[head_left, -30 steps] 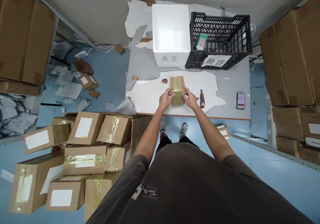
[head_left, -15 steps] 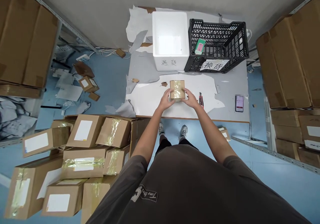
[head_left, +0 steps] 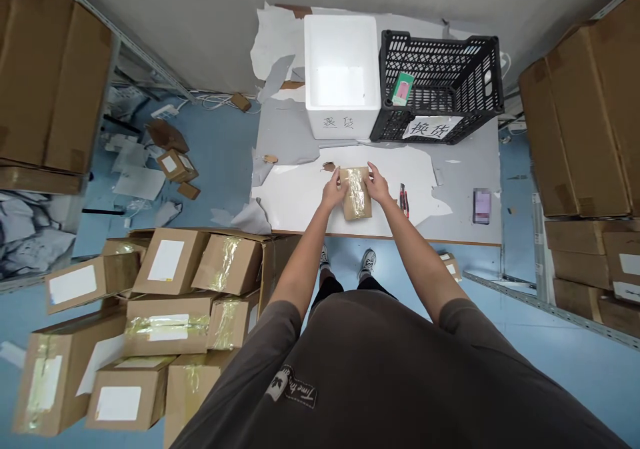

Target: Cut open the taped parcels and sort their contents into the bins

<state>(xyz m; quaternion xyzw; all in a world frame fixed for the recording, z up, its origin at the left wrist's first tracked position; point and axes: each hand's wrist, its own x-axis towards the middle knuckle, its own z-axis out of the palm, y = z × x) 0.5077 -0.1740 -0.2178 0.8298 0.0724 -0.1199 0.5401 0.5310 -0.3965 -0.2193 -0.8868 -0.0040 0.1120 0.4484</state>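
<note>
A small cardboard box (head_left: 357, 194) with shiny clear tape down its middle is held over the white paper on the table. My left hand (head_left: 334, 190) grips its left side near the upper corner, and my right hand (head_left: 376, 184) grips the right side. To the right of my right hand lies a red and black cutter (head_left: 404, 201). A torn brown patch (head_left: 329, 167) shows in the paper just beyond my left hand.
A white bin (head_left: 343, 122) and a black crate (head_left: 440, 112) holding a green packet (head_left: 403, 89) stand at the table's back. A phone (head_left: 482, 206) lies at right. Taped cartons (head_left: 167, 325) are piled at lower left; shelves with boxes flank both sides.
The small box has tipped so that a longer taped face shows, reaching nearer to me. Both hands have shifted toward its far corners.
</note>
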